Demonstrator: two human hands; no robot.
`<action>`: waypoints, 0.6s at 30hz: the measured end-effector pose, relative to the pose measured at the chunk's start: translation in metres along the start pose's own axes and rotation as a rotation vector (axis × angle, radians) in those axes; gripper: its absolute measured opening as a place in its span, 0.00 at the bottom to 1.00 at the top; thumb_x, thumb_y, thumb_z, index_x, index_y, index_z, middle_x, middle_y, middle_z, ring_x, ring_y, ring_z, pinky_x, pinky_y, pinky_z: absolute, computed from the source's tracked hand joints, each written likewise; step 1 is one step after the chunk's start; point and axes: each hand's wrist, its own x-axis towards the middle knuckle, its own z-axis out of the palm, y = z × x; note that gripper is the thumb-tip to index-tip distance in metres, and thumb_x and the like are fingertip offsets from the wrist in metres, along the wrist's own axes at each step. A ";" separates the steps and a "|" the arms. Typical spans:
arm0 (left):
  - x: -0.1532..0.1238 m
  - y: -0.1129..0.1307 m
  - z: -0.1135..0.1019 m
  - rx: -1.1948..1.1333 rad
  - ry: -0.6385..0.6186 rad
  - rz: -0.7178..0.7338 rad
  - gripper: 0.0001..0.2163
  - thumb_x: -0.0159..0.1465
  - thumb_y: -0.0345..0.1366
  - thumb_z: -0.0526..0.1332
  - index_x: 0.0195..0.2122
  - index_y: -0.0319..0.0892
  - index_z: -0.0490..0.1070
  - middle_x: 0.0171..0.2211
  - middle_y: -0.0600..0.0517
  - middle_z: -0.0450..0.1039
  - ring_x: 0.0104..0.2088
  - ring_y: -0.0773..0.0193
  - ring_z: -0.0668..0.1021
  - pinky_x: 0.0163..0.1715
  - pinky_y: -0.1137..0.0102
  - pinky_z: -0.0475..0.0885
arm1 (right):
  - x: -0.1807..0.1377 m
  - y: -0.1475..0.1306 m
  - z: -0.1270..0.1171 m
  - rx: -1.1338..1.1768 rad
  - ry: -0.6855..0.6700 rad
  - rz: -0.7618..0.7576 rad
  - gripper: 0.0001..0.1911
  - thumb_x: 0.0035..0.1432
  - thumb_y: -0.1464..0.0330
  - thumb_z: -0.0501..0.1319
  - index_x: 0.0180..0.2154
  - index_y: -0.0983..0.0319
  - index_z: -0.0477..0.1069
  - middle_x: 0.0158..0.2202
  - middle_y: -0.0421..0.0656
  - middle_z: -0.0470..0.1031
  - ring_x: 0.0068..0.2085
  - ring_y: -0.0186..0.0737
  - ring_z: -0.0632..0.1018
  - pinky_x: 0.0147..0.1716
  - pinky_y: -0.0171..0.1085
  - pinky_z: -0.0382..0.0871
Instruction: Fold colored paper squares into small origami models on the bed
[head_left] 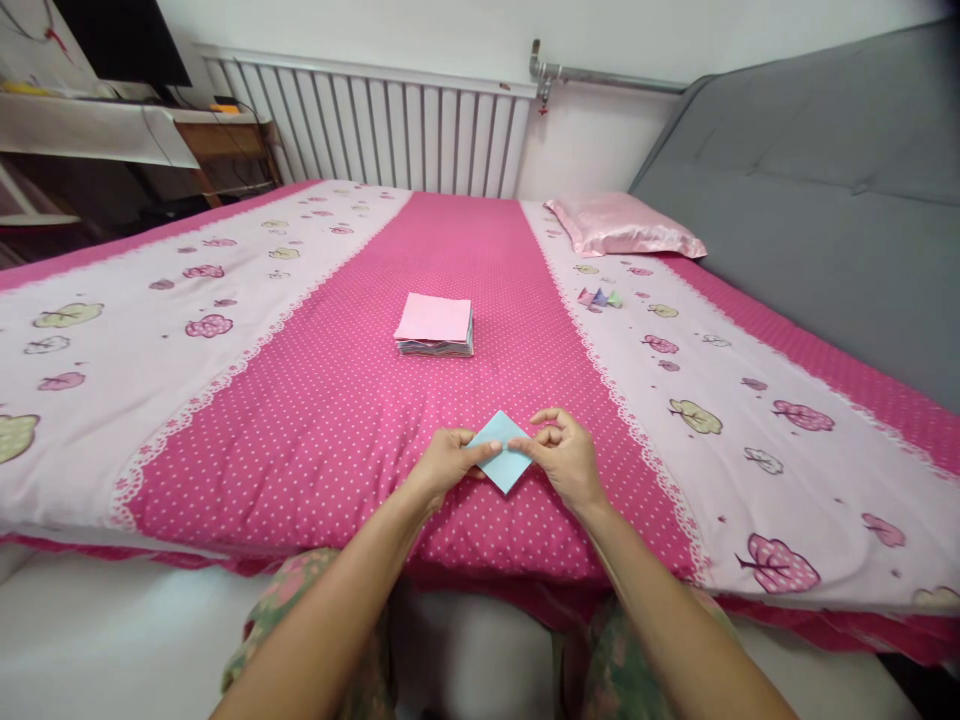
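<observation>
A light blue square of folded paper (505, 476) is turned with one corner toward me, just above the near edge of the bed. My left hand (448, 462) grips its left side, thumb on top and fingers underneath. From the right, my right hand (564, 455) presses its thumb near the paper's middle, with the other fingers curled at the right corner. Both thumb tips nearly meet at the centre. Farther back lies a stack of coloured paper (435, 322) with a pink sheet on top.
Small folded paper pieces (599, 298) in pink, purple and green rest to the right on the bedspread (337, 400). A pink pillow (626, 225) lies by the grey headboard (817, 170). A radiator (375, 120) lines the wall; a desk with a monitor (124, 45) stands far left.
</observation>
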 end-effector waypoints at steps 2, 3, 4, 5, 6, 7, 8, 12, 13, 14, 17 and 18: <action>0.000 0.000 -0.001 0.012 0.006 -0.003 0.10 0.47 0.37 0.68 0.19 0.34 0.73 0.18 0.50 0.71 0.19 0.70 0.70 0.21 0.76 0.63 | 0.001 0.000 -0.001 0.013 -0.009 0.016 0.21 0.37 0.62 0.69 0.33 0.61 0.64 0.14 0.30 0.65 0.15 0.29 0.66 0.17 0.30 0.58; 0.001 0.000 -0.001 0.011 0.006 -0.007 0.10 0.48 0.37 0.68 0.19 0.34 0.73 0.18 0.49 0.72 0.19 0.70 0.70 0.22 0.76 0.64 | 0.002 0.000 -0.002 0.025 -0.013 0.029 0.20 0.37 0.63 0.69 0.33 0.61 0.64 0.14 0.31 0.66 0.15 0.29 0.66 0.17 0.30 0.58; 0.001 0.000 -0.001 0.007 0.006 -0.014 0.10 0.48 0.37 0.67 0.20 0.33 0.73 0.19 0.49 0.72 0.19 0.70 0.71 0.22 0.75 0.65 | 0.002 -0.001 -0.002 0.037 -0.018 0.043 0.20 0.38 0.63 0.69 0.33 0.61 0.65 0.14 0.31 0.66 0.15 0.29 0.66 0.17 0.30 0.59; 0.001 0.000 -0.002 0.003 0.006 -0.021 0.10 0.49 0.37 0.67 0.21 0.33 0.74 0.19 0.48 0.73 0.19 0.69 0.71 0.22 0.75 0.65 | 0.003 -0.001 -0.003 0.049 -0.027 0.059 0.20 0.38 0.63 0.69 0.33 0.61 0.65 0.14 0.31 0.67 0.15 0.30 0.67 0.17 0.30 0.59; 0.001 0.001 -0.002 0.000 0.006 -0.026 0.10 0.49 0.37 0.67 0.21 0.33 0.74 0.19 0.48 0.73 0.19 0.69 0.72 0.23 0.75 0.66 | 0.003 -0.002 -0.004 0.059 -0.040 0.074 0.20 0.38 0.63 0.69 0.34 0.61 0.66 0.14 0.31 0.68 0.16 0.30 0.67 0.17 0.30 0.60; 0.001 0.001 -0.002 -0.004 0.005 -0.030 0.10 0.50 0.37 0.66 0.22 0.33 0.74 0.20 0.48 0.73 0.19 0.69 0.72 0.23 0.75 0.66 | 0.004 -0.003 -0.005 0.067 -0.054 0.089 0.20 0.38 0.63 0.69 0.34 0.62 0.66 0.15 0.32 0.68 0.16 0.30 0.68 0.17 0.30 0.61; 0.002 0.001 -0.003 -0.009 0.004 -0.031 0.10 0.51 0.38 0.66 0.22 0.33 0.74 0.20 0.48 0.73 0.20 0.69 0.72 0.23 0.75 0.67 | 0.005 -0.004 -0.006 0.071 -0.071 0.105 0.20 0.39 0.63 0.68 0.35 0.62 0.66 0.15 0.32 0.69 0.16 0.31 0.69 0.17 0.30 0.62; 0.002 0.003 -0.004 -0.024 -0.022 -0.033 0.10 0.53 0.38 0.64 0.25 0.33 0.74 0.22 0.47 0.75 0.22 0.68 0.74 0.26 0.74 0.69 | 0.007 -0.006 -0.009 0.077 -0.113 0.146 0.20 0.41 0.63 0.67 0.37 0.64 0.68 0.17 0.35 0.72 0.17 0.31 0.70 0.18 0.31 0.65; 0.002 0.003 -0.004 -0.027 -0.031 -0.034 0.10 0.54 0.38 0.63 0.26 0.33 0.75 0.23 0.46 0.75 0.23 0.67 0.74 0.27 0.74 0.69 | 0.008 -0.006 -0.010 0.077 -0.116 0.147 0.20 0.42 0.63 0.67 0.38 0.64 0.69 0.18 0.36 0.73 0.18 0.30 0.71 0.19 0.31 0.66; 0.002 0.004 -0.004 -0.030 -0.040 -0.033 0.10 0.55 0.37 0.62 0.27 0.33 0.75 0.24 0.46 0.75 0.24 0.67 0.75 0.28 0.74 0.69 | 0.009 -0.006 -0.011 0.076 -0.119 0.145 0.20 0.42 0.63 0.66 0.38 0.64 0.69 0.18 0.36 0.73 0.18 0.30 0.71 0.19 0.31 0.66; 0.000 0.005 -0.005 -0.041 -0.075 -0.029 0.10 0.56 0.36 0.61 0.29 0.32 0.75 0.26 0.45 0.76 0.26 0.66 0.75 0.32 0.73 0.70 | 0.011 -0.005 -0.014 0.065 -0.123 0.139 0.20 0.43 0.63 0.66 0.39 0.65 0.70 0.18 0.36 0.73 0.18 0.30 0.70 0.18 0.30 0.66; -0.001 0.005 -0.005 -0.045 -0.091 -0.024 0.10 0.56 0.35 0.61 0.30 0.32 0.75 0.27 0.45 0.76 0.27 0.66 0.75 0.33 0.72 0.70 | 0.011 -0.004 -0.014 0.063 -0.123 0.137 0.20 0.43 0.63 0.66 0.39 0.65 0.70 0.18 0.36 0.73 0.18 0.30 0.70 0.18 0.30 0.66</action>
